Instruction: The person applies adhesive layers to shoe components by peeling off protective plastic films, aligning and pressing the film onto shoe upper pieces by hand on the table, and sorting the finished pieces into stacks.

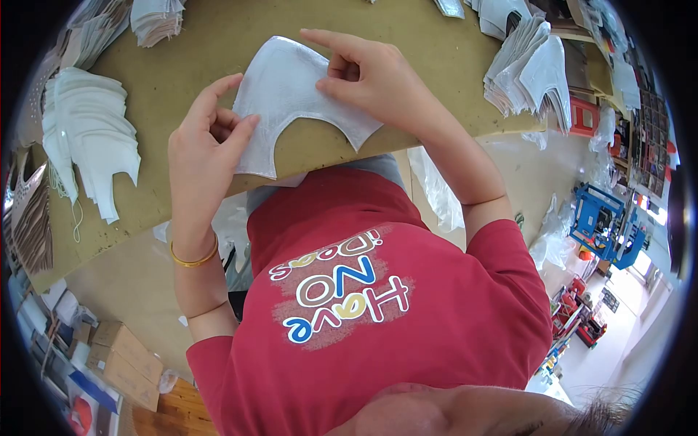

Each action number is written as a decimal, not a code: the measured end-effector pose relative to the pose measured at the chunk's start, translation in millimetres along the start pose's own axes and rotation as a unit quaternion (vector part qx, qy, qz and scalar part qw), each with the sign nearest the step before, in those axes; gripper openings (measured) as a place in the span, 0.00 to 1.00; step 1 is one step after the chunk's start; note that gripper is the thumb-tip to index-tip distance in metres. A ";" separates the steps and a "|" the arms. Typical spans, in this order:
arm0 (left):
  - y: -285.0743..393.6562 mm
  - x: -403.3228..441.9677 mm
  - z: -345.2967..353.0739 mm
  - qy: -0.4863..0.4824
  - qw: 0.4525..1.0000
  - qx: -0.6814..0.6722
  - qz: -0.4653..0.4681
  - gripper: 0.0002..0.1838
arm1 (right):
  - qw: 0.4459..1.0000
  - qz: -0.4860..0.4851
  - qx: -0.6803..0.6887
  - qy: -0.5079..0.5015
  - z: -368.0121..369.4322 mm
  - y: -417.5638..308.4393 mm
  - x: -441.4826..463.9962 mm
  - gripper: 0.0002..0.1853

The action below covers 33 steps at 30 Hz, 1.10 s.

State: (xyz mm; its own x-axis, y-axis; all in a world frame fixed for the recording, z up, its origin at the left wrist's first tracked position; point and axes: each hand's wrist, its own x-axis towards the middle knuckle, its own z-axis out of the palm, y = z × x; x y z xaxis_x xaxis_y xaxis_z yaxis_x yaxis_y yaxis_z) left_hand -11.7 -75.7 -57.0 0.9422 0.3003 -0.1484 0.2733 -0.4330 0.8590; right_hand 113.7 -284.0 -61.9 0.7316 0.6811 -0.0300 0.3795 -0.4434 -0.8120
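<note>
A white curved piece of material (280,87) with a U-shaped cutout lies at the front edge of the yellowish table (211,43), its cutout facing my body. My left hand (211,134) is at the piece's left edge, thumb on the surface and index finger at the rim, the two apart. Over the right part is my right hand (367,76), with its index finger stretched along the upper edge and its thumb on the surface. Neither hand is wrapped round the piece. Under the front edge, near my shirt, a small white corner pokes out.
A pile of white cut pieces (91,131) lies on the left of the table. Another stack (529,69) sits at the right edge. More stacks (156,18) stand at the back. Cardboard boxes (123,363) are on the floor at lower left, a blue machine (607,225) at right.
</note>
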 end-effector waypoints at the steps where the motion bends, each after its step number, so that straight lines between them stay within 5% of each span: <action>1: -0.8 0.0 0.3 0.002 1.000 0.002 0.002 0.24 | 1.000 -0.001 -0.003 0.001 0.4 0.6 0.6 0.33; 33: -1.2 -1.4 1.0 0.006 0.999 0.031 0.039 0.21 | 0.999 -0.037 -0.032 0.012 3.3 3.2 -1.4 0.35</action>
State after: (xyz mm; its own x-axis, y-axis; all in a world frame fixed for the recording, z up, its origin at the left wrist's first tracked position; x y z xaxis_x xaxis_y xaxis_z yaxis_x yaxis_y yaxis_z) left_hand -13.2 -76.5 -58.3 0.9585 0.2746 -0.0759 0.2114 -0.5070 0.8356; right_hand 112.0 -284.4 -66.4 0.7137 0.6991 0.0431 0.4672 -0.4293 -0.7729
